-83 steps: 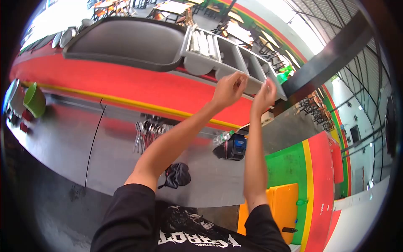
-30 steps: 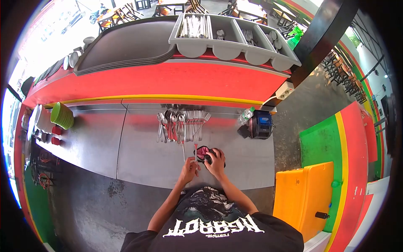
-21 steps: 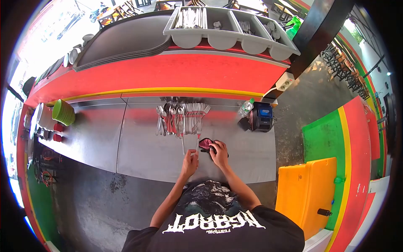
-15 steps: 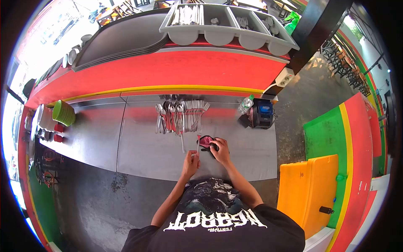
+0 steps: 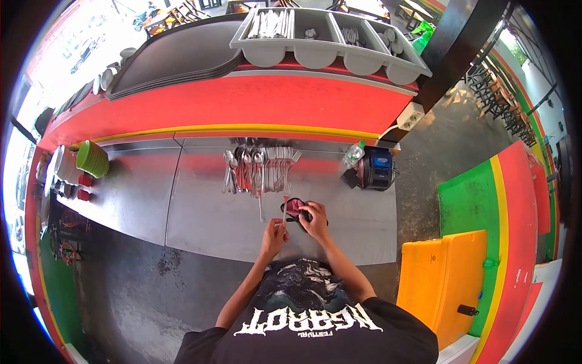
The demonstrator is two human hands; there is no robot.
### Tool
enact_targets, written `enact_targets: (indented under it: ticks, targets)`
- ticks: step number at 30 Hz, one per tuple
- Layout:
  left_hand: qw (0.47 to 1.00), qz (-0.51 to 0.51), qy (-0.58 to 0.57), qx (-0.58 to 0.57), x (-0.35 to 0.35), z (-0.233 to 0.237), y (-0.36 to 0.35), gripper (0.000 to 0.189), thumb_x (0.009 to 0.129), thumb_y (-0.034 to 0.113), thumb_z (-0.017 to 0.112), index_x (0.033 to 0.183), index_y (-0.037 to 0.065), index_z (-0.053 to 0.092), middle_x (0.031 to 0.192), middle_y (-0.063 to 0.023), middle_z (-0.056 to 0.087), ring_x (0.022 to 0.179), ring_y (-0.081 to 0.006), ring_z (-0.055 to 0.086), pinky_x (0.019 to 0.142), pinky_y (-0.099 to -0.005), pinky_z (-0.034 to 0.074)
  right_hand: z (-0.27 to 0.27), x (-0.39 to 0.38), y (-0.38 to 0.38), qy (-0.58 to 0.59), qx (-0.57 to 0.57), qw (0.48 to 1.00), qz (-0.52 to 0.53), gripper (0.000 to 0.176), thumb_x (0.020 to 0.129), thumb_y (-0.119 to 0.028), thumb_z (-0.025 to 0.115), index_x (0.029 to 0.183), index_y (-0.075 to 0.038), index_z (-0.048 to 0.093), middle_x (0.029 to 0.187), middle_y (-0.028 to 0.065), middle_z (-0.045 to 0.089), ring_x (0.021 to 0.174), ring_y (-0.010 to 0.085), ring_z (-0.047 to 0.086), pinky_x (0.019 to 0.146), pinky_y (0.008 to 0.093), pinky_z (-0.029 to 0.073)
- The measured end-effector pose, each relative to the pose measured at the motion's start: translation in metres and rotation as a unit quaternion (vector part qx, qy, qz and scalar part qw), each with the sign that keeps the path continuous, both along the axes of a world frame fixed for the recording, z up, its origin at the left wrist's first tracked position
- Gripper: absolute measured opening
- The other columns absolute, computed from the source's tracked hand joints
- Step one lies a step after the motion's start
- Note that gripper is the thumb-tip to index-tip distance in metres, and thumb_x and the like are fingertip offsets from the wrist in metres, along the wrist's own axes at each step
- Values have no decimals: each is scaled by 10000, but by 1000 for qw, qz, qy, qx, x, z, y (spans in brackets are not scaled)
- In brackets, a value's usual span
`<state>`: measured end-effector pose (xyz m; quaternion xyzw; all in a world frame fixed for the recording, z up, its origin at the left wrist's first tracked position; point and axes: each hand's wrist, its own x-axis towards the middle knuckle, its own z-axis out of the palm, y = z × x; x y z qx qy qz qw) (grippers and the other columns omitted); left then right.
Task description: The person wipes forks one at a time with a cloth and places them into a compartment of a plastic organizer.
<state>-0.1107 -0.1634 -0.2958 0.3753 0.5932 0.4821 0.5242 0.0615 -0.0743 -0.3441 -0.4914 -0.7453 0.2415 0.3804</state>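
Observation:
My left hand [image 5: 275, 238] is closed around the handle of a fork [image 5: 285, 201], whose tines point away from me. Beside it, the fingers of my right hand [image 5: 315, 221] are bent round a piece of black-and-pink cloth [image 5: 293, 207]. The cloth lies close to the fork, over the metal counter [image 5: 212, 221]. Beyond my hands, several forks [image 5: 280, 167] are lined up side by side, and several spoons [image 5: 245, 167] lie to their left. One spoon [image 5: 261, 197] sticks out of the group toward me.
A cutlery tray [image 5: 327, 45] and stacked dark serving trays [image 5: 176, 57] rest on the red ledge. At the right end of the counter are a plastic bottle [image 5: 352, 156] and a dark blue-black bag [image 5: 378, 168]. Green bowls [image 5: 92, 161] stand at left; a yellow cooler box [image 5: 441, 285] sits lower right.
The fork and cloth stay in my hands. My right hand and the cloth have shifted slightly left, toward the fork. The view itself has moved a little.

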Motion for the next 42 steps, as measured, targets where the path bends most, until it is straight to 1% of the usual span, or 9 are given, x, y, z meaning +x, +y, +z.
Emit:
enact_targets:
  ticks: [14,20,23,26,31,34,37,40,42]
  targets:
    - [996,-84,-6,5,-32,12,-22,253,1026,232,551,1093,-10,526,685,-57,624,606,-107,577,579,-271,480,1,-17,-6,-8,42,997,-65,271,729,-166,738,993,-109,710,1103,105,634,1090,330,550,958,428,453]
    - [991,-134,0,10,-111,12,-36,242,1031,215,533,1098,-17,524,708,-66,634,638,-121,598,601,-279,495,-3,-55,-16,-56,93,969,-222,263,731,-179,716,980,-104,681,1124,100,613,1077,344,546,927,463,455]
    - [981,-191,22,-18,-166,26,-44,237,1031,207,529,1097,-20,520,723,-75,643,654,-131,611,615,-287,504,-14,-86,-20,-128,103,919,-358,284,743,-203,707,1005,-110,654,1147,98,594,1094,353,534,921,483,453]
    - [964,-257,56,-38,-209,26,-41,228,1030,201,525,1090,-19,521,725,-81,651,660,-135,617,629,-291,508,-17,-98,-21,-134,84,904,-397,286,759,-225,701,1016,-116,638,1159,95,583,1115,355,523,912,507,450]
    - [972,-213,97,-1,-198,34,-32,227,1030,204,523,1060,-19,549,700,-83,655,672,-130,628,647,-293,514,-19,-93,-19,-155,59,909,-382,354,753,-261,715,1056,-105,617,1157,121,565,1128,369,511,910,539,432]
    - [987,-139,75,-9,-146,33,-29,242,1032,216,520,1074,-19,555,711,-83,659,663,-130,624,655,-296,513,-21,-91,-19,-146,41,918,-366,365,747,-260,713,1068,-114,619,1167,128,562,1136,373,510,906,541,434]
    - [999,-52,-3,-14,-82,-1,-23,252,1037,224,515,1087,-19,560,752,-73,667,702,-119,623,689,-288,506,-12,-77,-11,-147,64,938,-309,358,738,-251,711,1054,-105,627,1154,142,571,1132,386,509,906,530,432]
    - [991,-124,19,39,-53,46,-20,240,1043,217,504,1076,-11,569,793,-62,668,754,-111,622,728,-281,501,-11,-71,-19,-147,73,962,-219,365,725,-256,724,1043,-101,631,1137,151,575,1124,387,505,904,524,429]
    - [989,-132,15,57,-59,46,-10,258,1045,241,498,1064,-7,569,798,-52,670,755,-117,622,733,-278,493,-21,-71,-1,-166,91,960,-207,383,717,-276,732,1055,-121,641,1148,133,567,1139,362,507,930,526,416]
